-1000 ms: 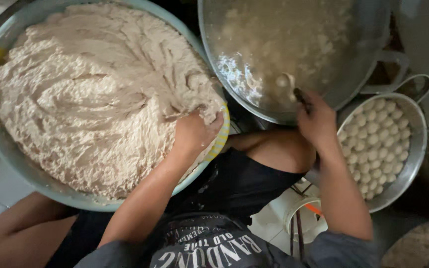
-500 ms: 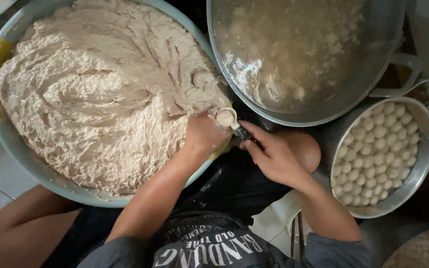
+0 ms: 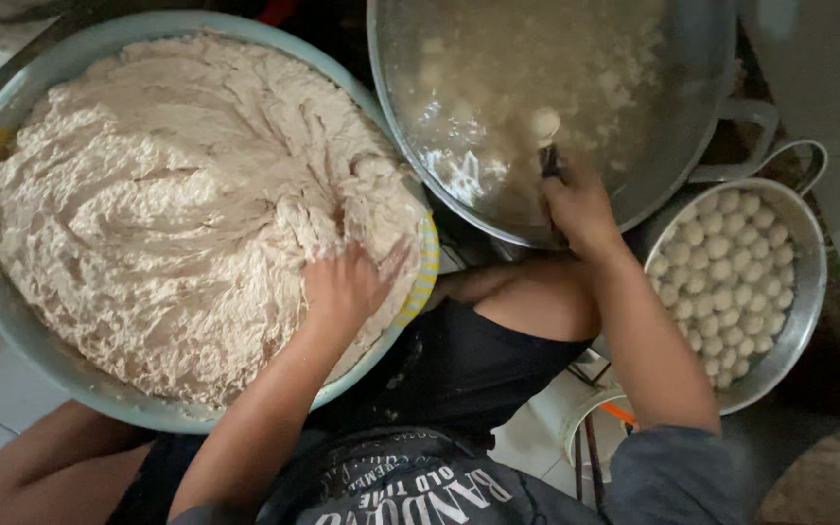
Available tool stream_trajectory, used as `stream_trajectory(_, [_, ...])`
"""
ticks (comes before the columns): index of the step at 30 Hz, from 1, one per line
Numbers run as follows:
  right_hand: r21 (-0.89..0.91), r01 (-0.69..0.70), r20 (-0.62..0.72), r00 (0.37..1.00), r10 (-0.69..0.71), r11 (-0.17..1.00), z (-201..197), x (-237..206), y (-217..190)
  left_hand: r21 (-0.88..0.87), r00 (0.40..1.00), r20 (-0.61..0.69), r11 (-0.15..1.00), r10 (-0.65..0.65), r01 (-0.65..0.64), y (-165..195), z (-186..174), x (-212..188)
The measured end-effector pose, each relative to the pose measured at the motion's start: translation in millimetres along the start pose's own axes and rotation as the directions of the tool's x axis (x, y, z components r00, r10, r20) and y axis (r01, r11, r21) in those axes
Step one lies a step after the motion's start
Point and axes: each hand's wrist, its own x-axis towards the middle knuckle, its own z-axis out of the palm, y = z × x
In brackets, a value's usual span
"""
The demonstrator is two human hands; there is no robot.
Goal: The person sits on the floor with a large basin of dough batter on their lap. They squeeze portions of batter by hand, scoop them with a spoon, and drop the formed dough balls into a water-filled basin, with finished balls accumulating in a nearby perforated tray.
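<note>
Over the steaming wok [image 3: 712,117], right hand [image 3: 576,209] pinches a spoon [image 3: 544,136] bearing a dough ball; left hand [image 3: 342,287], fingers spread, presses pale paste [image 3: 167,214] in the basin [image 3: 12,331].

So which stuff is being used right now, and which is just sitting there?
In use:
left hand in the paste
right hand holding a spoon
pot of cloudy water

Just sitting:
pan of finished balls
small bucket

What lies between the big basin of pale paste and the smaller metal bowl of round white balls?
In the head view, the person's bent knee and right forearm lie between the basin and the bowl of balls, with the wide metal pan just above.
</note>
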Motion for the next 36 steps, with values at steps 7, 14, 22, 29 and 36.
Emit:
stream_trajectory(7, [-0.387,0.315,-0.140,0.909,-0.393,0.866,-11.2,29.4,6.1,-0.216,0.987,-0.031,0.965,-0.157,0.147,-10.3,-2.6,19.1])
stream_trajectory(14, [-0.407,0.236,-0.209,0.916,-0.342,0.882,-25.0,18.8,1.4,-0.522,0.963,-0.251,0.852,-0.097,-0.050,9.4,2.3,22.9])
stream_trajectory(22, [0.089,-0.060,0.199,0.979,0.042,0.994,15.7,-83.2,-14.0,-0.574,0.801,-0.580,0.771,-0.146,-0.275,24.3,15.6,22.0])
stream_trajectory(29, [-0.189,0.042,0.345,0.938,0.027,0.981,46.8,-111.6,-23.8,-0.463,0.960,-0.279,0.877,-0.009,-0.126,23.3,20.6,28.4])
stream_trajectory(36, [0.080,-0.154,0.403,0.909,0.109,0.985,29.9,-86.8,-1.2,-0.372,0.951,-0.301,0.927,-0.069,-0.050,29.7,1.3,19.1])
